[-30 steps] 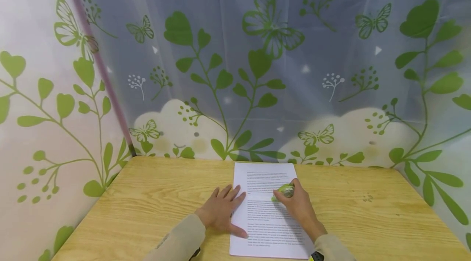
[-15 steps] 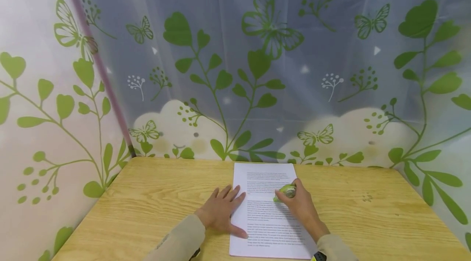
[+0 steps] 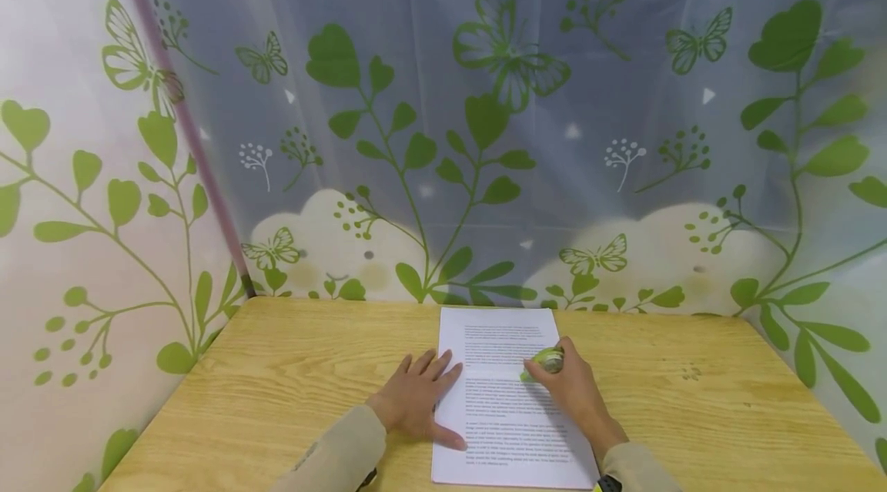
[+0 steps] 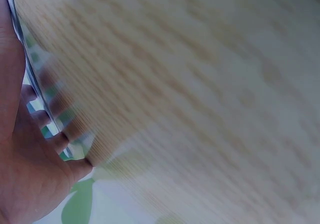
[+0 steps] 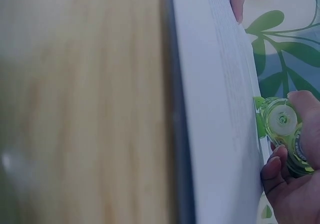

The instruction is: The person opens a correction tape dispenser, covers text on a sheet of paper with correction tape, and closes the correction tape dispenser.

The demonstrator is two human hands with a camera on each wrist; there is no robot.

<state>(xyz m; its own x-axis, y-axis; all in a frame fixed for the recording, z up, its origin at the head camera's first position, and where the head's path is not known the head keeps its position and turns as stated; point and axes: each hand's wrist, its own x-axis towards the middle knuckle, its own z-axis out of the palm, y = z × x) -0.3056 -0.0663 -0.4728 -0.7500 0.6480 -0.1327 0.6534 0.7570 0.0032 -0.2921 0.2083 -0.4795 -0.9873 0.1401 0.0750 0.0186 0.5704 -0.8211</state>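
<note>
A stack of printed paper [image 3: 499,430] lies on the wooden table, its top sheet covered in paragraphs of text. My right hand [image 3: 571,392] pinches a green correction tape dispenser [image 3: 550,359] over the right half of the page. In the right wrist view the dispenser [image 5: 281,120] shows its clear case and round reel, with its tip against the sheet. The left hand [image 3: 414,396] rests with spread fingers on the left edge of the stack. Seen from the left wrist, that hand [image 4: 35,169] lies along the paper's edge.
The wooden table [image 3: 312,353] extends on both sides of the stack. Behind it hangs a curtain [image 3: 430,130] printed with green leaves and butterflies, which also closes in the left and right sides.
My right hand has slid slightly to the right with the correction tape along the page. The left hand and the paper stack stay where they were.
</note>
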